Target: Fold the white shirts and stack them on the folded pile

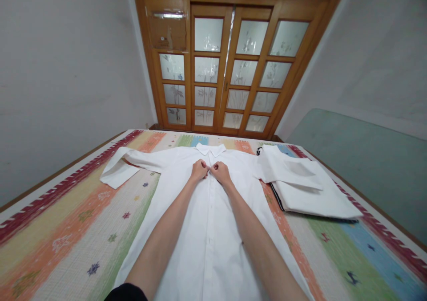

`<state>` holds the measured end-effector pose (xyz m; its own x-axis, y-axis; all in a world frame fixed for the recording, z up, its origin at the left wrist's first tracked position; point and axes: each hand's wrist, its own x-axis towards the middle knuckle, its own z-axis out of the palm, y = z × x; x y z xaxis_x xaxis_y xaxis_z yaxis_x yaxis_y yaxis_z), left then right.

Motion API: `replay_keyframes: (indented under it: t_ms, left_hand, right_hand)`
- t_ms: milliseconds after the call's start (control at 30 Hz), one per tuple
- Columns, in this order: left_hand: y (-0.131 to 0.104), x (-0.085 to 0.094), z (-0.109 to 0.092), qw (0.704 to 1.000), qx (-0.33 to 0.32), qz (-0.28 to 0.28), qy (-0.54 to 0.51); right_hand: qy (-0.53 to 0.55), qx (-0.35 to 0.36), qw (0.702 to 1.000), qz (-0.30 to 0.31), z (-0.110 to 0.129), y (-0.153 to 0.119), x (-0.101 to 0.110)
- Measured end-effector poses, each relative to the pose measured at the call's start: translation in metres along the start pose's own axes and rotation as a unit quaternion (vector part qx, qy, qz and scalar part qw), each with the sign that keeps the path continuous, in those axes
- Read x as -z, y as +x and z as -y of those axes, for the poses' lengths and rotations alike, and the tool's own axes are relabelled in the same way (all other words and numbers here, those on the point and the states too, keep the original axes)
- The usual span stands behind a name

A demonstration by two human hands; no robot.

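A white long-sleeved shirt (190, 229) lies spread out front side up, its collar (211, 149) at the far end. Both hands meet on its button placket, a little below the collar. My left hand (200, 169) pinches the placket from the left side. From the right, my right hand (220, 172) pinches the same strip, its fingertips almost touching the left ones. Any button between the fingers is too small to make out. The shirt's left-side sleeve is bent back on itself; the other sleeve rests over a folded stack.
The folded stack of white and dark clothing (316, 198) lies at the right. Under everything is a striped, patterned cloth (126, 221). Beyond the far edge stands a wooden door with glass panes (230, 74). A pale green panel (360, 158) leans along the right wall.
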<state>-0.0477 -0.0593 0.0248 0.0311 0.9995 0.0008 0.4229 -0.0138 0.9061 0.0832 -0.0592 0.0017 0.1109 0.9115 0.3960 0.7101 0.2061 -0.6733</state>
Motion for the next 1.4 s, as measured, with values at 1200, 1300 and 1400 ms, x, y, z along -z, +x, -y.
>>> replay_keyframes:
  t_ms: [1200,1300,1400]
  left_hand:
    - [0.001,-0.010,0.004,0.983,-0.133,-0.039,0.119]
    - [-0.001,-0.012,0.003,0.977,-0.152,-0.045,0.144]
    - [-0.002,-0.013,0.004,0.973,-0.155,-0.049,0.163]
  right_hand:
    - [-0.064,0.001,0.995,0.075,-0.004,0.006,-0.002]
    - [-0.070,0.006,0.994,0.080,-0.006,0.006,-0.002]
    - [-0.068,0.016,0.994,0.082,-0.007,0.005,-0.002]
